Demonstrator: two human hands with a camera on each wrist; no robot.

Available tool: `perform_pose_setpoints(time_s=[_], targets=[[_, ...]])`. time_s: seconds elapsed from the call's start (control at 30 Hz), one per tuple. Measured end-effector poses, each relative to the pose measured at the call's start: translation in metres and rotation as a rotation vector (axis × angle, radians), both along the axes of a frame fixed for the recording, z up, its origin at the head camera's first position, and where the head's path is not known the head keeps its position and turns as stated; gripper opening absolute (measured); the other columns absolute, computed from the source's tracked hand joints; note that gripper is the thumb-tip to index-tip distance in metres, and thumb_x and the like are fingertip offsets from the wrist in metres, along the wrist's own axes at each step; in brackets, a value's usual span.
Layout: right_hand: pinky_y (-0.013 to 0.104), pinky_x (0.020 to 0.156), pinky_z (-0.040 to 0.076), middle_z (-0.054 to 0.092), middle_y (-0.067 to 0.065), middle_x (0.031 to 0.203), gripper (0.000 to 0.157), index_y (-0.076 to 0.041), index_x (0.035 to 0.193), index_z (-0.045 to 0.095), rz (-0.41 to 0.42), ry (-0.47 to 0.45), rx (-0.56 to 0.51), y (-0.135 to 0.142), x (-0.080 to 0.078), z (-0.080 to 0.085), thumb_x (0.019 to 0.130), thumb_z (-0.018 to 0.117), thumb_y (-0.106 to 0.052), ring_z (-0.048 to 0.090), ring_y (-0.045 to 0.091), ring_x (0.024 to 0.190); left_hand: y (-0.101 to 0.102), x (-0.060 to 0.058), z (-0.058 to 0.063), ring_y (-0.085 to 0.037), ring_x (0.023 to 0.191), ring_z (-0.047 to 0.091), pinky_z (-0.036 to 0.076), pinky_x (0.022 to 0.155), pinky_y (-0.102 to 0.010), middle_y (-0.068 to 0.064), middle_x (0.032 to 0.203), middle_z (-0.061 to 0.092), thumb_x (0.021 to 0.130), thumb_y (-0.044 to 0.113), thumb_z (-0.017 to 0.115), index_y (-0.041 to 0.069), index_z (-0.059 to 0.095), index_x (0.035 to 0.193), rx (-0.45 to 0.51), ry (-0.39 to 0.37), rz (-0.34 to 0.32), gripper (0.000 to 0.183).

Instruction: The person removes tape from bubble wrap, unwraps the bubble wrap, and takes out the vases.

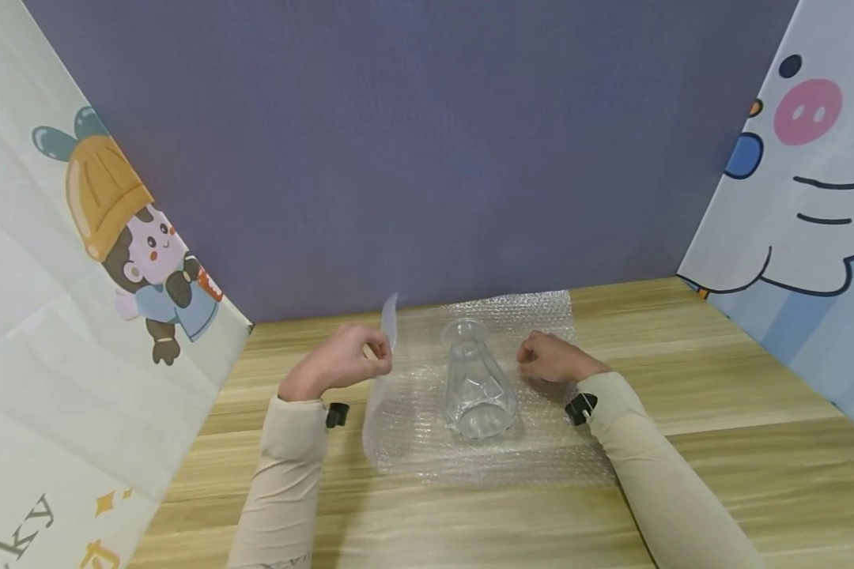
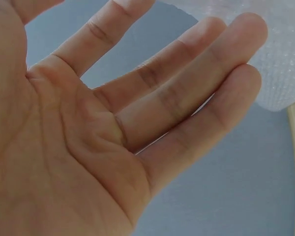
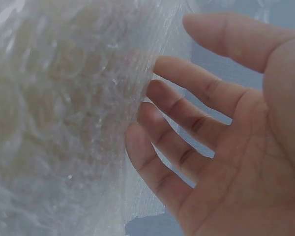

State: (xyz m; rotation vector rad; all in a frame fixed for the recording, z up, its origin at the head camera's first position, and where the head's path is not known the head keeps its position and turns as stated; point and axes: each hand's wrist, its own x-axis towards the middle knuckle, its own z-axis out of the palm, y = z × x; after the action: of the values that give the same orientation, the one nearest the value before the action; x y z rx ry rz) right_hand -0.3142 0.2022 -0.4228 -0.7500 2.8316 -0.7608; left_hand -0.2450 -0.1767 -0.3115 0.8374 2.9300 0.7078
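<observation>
A clear glass vase (image 1: 478,379) lies on a sheet of bubble wrap (image 1: 420,427), its narrow flared rim toward the back and its wide base toward me. At the wrap's left edge, which curls upward, my left hand (image 1: 345,359) pinches with thumb and index fingertips; the other fingers (image 2: 177,98) extend in the left wrist view, where that pinch is out of frame. On the vase's other side, my right hand (image 1: 551,357) is over the right part of the wrap. Its fingers (image 3: 177,110) touch the wrap's edge in the right wrist view, with the thumb apart.
Under the wrap is a wood-grain table (image 1: 683,363). A tall blue-grey panel (image 1: 427,158) rises behind it. White cartoon-printed sheets flank both sides, one at the left (image 1: 43,261) and one at the right (image 1: 825,229). Black bands sit at both wrists.
</observation>
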Motion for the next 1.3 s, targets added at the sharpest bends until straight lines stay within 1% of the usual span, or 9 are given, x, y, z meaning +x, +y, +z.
perform_pose_setpoints(time_s=[0.17,0.3,0.53,0.8,0.93,1.03,1.13,1.23,1.3], targets=[[0.045,0.085,0.056,0.062,0.012,0.104,0.018,-0.002,0.105,0.072,-0.006,-0.010,-0.009,-0.001,0.000,0.000,0.095,0.067,-0.016,0.063,0.026,0.096,-0.005,-0.001,0.000,-0.011,0.075,0.053,0.045,0.070,-0.029,0.008,0.083,0.071,0.084,0.014,0.066,0.024,0.073,0.075,0.000,-0.055,0.015,0.016],[0.044,0.086,0.056,0.062,0.012,0.105,0.019,-0.002,0.106,0.073,-0.012,-0.019,-0.010,-0.002,0.001,0.002,0.095,0.067,-0.016,0.063,0.026,0.097,-0.009,-0.001,-0.001,-0.012,0.074,0.050,0.043,0.070,-0.029,0.009,0.085,0.073,0.086,0.014,0.069,0.023,0.077,0.079,-0.008,-0.095,0.021,0.014],[0.045,0.086,0.056,0.062,0.012,0.106,0.019,-0.002,0.108,0.072,-0.009,-0.026,-0.003,-0.002,0.001,0.004,0.096,0.067,-0.017,0.062,0.025,0.096,-0.013,-0.002,-0.002,-0.013,0.090,0.061,0.050,0.079,-0.032,0.004,0.099,0.076,0.090,0.026,0.071,0.019,0.082,0.089,-0.057,-0.124,0.048,0.012],[0.047,0.089,0.056,0.062,0.011,0.105,0.018,-0.004,0.106,0.072,0.005,-0.006,0.006,-0.002,0.002,0.003,0.096,0.066,-0.018,0.062,0.026,0.098,-0.016,-0.002,-0.002,-0.020,0.106,0.065,0.054,0.091,-0.039,-0.001,0.108,0.075,0.091,0.032,0.071,0.019,0.083,0.088,-0.077,-0.177,0.072,0.018],[0.048,0.089,0.055,0.061,0.011,0.105,0.019,-0.003,0.107,0.072,0.002,-0.008,0.008,-0.001,0.001,0.003,0.097,0.066,-0.018,0.062,0.026,0.098,-0.017,-0.001,-0.001,-0.018,0.106,0.064,0.054,0.090,-0.039,-0.001,0.109,0.075,0.091,0.033,0.071,0.019,0.082,0.087,-0.077,-0.207,0.093,0.018],[0.048,0.088,0.055,0.062,0.012,0.105,0.019,-0.002,0.107,0.072,0.001,-0.004,0.011,-0.002,0.002,0.003,0.096,0.066,-0.017,0.062,0.026,0.097,-0.018,-0.001,0.000,-0.013,0.092,0.060,0.050,0.082,-0.033,0.003,0.098,0.074,0.092,0.032,0.072,0.014,0.081,0.083,-0.084,-0.222,0.090,0.022],[0.047,0.088,0.055,0.062,0.011,0.104,0.019,-0.002,0.107,0.072,0.002,-0.001,0.009,-0.002,0.002,0.003,0.096,0.066,-0.017,0.062,0.027,0.097,-0.021,-0.001,-0.001,-0.010,0.074,0.047,0.042,0.069,-0.028,0.009,0.075,0.061,0.091,0.029,0.073,0.011,0.072,0.070,-0.085,-0.220,0.065,0.028],[0.048,0.089,0.055,0.062,0.012,0.104,0.019,-0.002,0.107,0.072,0.004,0.000,0.004,-0.002,0.003,0.004,0.096,0.066,-0.017,0.062,0.028,0.098,-0.023,-0.001,-0.001,-0.009,0.062,0.033,0.032,0.060,-0.026,0.010,0.061,0.039,0.090,0.028,0.073,0.016,0.055,0.058,-0.084,-0.221,0.063,0.039],[0.048,0.089,0.055,0.062,0.012,0.105,0.020,-0.001,0.107,0.072,0.003,-0.001,0.002,-0.002,0.004,0.005,0.096,0.067,-0.017,0.063,0.029,0.098,-0.024,0.000,0.000,-0.008,0.058,0.028,0.027,0.057,-0.025,0.011,0.058,0.031,0.089,0.028,0.073,0.021,0.046,0.056,-0.083,-0.227,0.075,0.043]])
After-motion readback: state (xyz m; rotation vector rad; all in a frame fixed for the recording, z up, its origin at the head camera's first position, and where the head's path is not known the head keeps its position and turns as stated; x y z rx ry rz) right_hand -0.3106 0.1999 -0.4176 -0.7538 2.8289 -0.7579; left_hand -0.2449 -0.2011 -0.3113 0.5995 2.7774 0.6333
